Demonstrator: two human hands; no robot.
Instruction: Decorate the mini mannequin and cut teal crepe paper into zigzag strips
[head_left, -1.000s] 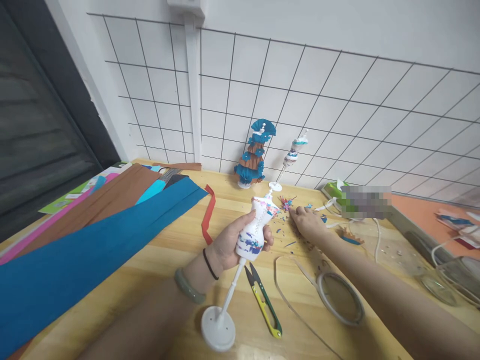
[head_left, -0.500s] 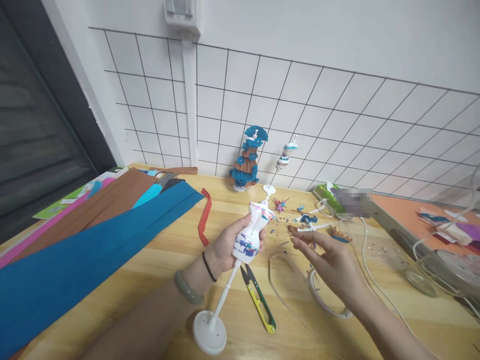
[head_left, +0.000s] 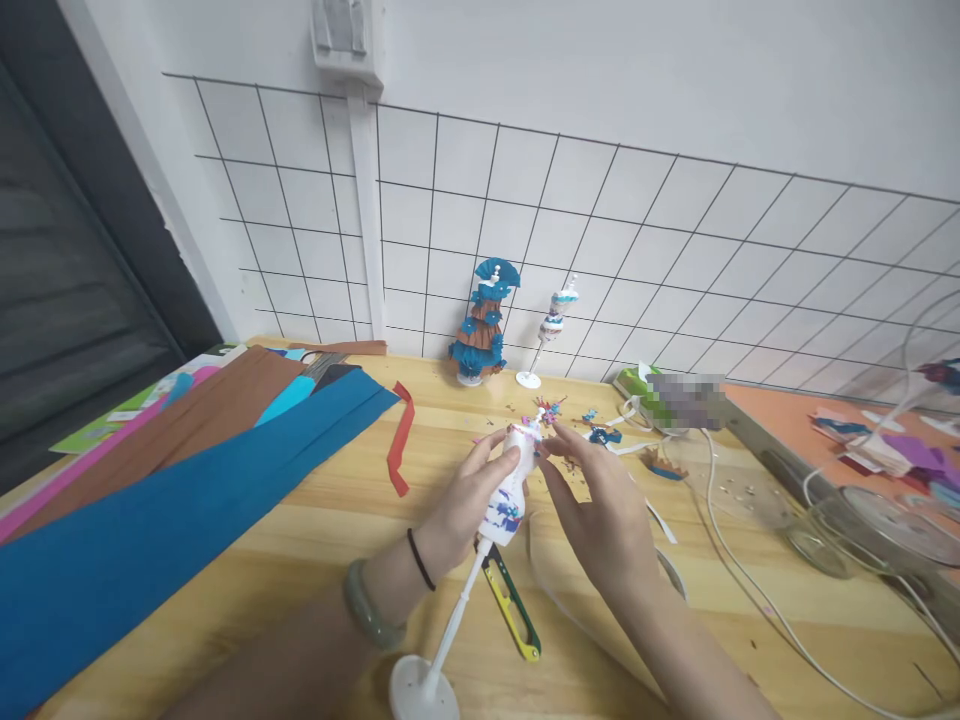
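My left hand is wrapped round the torso of a small white dress-form mannequin, which is tilted with its round base towards me. Blue, purple and pink patches cling to its chest and hips. At its upper right side, the bent fingers of my right hand touch the chest. Thumb and index come close together there; whatever is between them is hidden. Beneath the mannequin lie yellow and green thread snips, partly covered by it.
A mannequin dressed in blue and brown crepe paper and a second patchy one stand by the wall grid. Crepe paper sheets lie left, with a red strip alongside. Paper scraps and a white cable lie right.
My right hand has moved left from over the scraps to the mannequin's chest. The mannequin has turned slightly and sits a little lower in view, still in my left hand.
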